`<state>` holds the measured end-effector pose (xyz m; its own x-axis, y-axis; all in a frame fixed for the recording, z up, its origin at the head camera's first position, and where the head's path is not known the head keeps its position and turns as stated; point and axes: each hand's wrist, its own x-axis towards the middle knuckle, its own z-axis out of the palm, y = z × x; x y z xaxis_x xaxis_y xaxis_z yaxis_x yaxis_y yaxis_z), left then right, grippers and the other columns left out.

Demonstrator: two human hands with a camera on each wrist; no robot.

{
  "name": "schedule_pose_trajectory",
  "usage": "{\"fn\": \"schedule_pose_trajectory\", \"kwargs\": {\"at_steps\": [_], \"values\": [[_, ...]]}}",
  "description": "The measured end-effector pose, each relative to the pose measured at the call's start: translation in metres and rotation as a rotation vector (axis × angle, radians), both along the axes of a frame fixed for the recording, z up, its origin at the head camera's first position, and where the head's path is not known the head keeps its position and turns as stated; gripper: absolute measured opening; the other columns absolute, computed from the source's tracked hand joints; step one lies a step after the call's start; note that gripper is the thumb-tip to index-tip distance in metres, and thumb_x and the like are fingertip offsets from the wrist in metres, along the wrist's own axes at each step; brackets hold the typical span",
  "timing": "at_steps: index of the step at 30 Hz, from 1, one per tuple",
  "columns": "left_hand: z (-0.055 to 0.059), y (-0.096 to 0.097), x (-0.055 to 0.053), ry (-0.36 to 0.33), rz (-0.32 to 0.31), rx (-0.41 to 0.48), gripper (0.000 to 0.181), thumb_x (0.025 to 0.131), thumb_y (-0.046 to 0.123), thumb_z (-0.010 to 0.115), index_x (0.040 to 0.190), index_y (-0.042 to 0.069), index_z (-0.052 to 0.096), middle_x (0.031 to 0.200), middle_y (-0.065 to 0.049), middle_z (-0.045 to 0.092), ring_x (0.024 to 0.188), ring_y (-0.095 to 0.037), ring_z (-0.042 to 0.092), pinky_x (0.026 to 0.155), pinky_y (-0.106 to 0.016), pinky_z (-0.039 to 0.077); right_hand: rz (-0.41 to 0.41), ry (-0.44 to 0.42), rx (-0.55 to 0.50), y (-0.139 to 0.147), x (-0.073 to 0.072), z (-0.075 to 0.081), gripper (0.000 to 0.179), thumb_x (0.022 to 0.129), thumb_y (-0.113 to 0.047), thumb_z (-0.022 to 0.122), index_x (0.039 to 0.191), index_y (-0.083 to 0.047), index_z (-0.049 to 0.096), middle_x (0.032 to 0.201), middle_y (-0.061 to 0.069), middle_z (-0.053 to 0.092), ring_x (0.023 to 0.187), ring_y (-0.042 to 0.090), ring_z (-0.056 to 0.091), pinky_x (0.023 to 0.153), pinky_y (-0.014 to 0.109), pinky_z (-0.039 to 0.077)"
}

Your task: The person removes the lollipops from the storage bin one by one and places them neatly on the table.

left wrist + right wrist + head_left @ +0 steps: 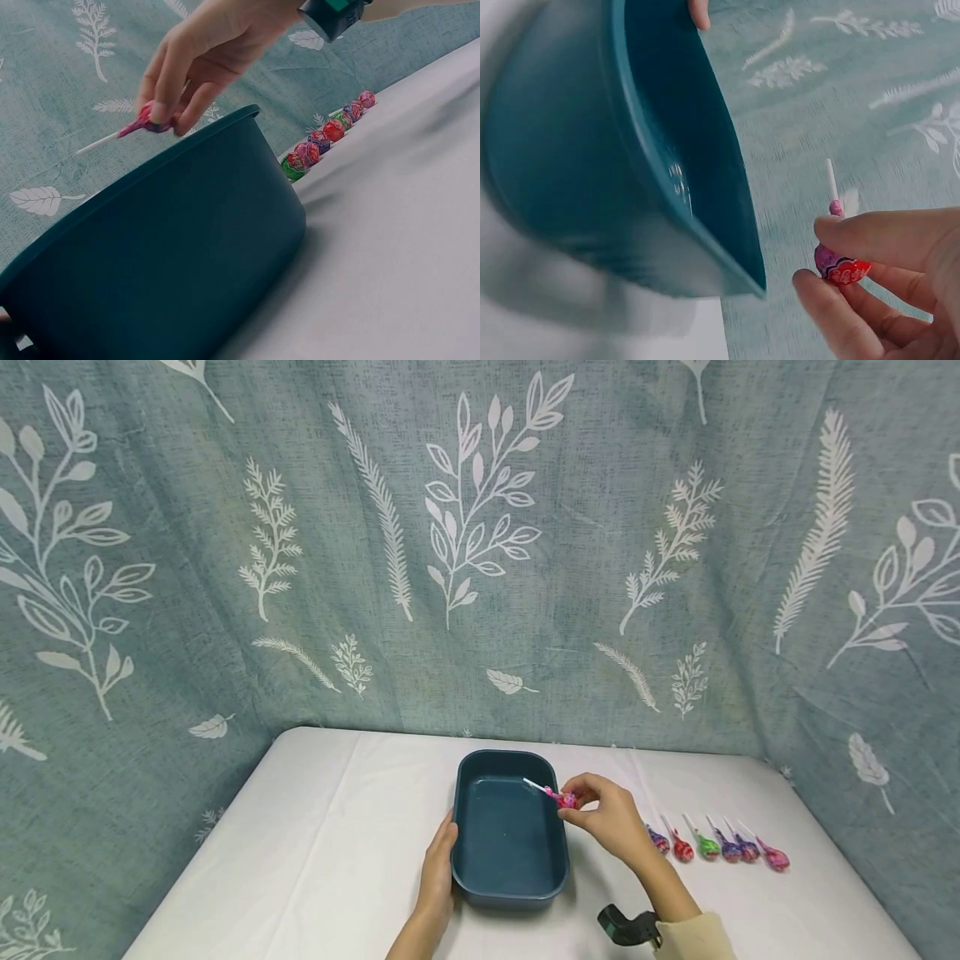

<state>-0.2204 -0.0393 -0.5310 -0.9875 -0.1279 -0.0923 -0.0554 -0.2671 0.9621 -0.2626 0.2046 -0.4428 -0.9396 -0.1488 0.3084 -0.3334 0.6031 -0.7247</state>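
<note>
My right hand pinches a lollipop by its pink-and-red wrapped head, between thumb and fingers. Its white stick points left over the right rim of a dark teal plastic bin. In the right wrist view, the lollipop shows purple and red wrapping, its stick upright beside the bin. My left hand holds the bin's left side, a fingertip showing at the rim. The bin's visible floor is bare. In the left wrist view, the right hand is above the rim.
A row of wrapped lollipops, red, green, purple and pink, lies on the white-covered table right of the bin, partly hidden by the right forearm. A leaf-patterned teal curtain hangs behind and beside the table. A dark device sits at the right wrist.
</note>
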Motion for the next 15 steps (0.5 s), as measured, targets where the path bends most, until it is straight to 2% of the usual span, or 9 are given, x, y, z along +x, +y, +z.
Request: {"fn": "schedule_pose_trajectory", "kwargs": {"at_steps": [9,13,15], "values": [[0.003,0.0,0.0,0.001,0.015,-0.006,0.057,0.103,0.037,0.037,0.149,0.005,0.034,0.156,-0.014,0.025,0.145,-0.037,0.009,0.113,-0.059,0.002,-0.16,0.009,0.014,0.043,0.006,-0.002,0.026,0.077,-0.015,0.083,0.099,-0.01,0.07,0.082,0.001,0.068,0.083,0.02,0.064,0.067,0.033,0.046],[0.003,0.0,0.001,-0.007,0.017,-0.012,0.057,0.103,0.039,0.038,0.15,0.006,0.034,0.156,-0.014,0.025,0.145,-0.038,0.01,0.113,-0.059,0.003,-0.232,0.001,0.046,0.069,0.012,-0.003,0.031,0.08,-0.024,0.081,0.104,-0.008,0.069,0.088,0.005,0.069,0.082,0.019,0.063,0.065,0.032,0.045],[0.003,0.0,0.001,-0.009,0.016,-0.011,0.058,0.102,0.04,0.039,0.149,0.006,0.035,0.156,-0.014,0.024,0.144,-0.038,0.009,0.113,-0.059,0.003,-0.275,-0.014,0.05,0.082,0.014,-0.005,0.034,0.08,-0.027,0.081,0.106,-0.007,0.069,0.09,0.007,0.069,0.074,0.018,0.063,0.059,0.03,0.046]]}}
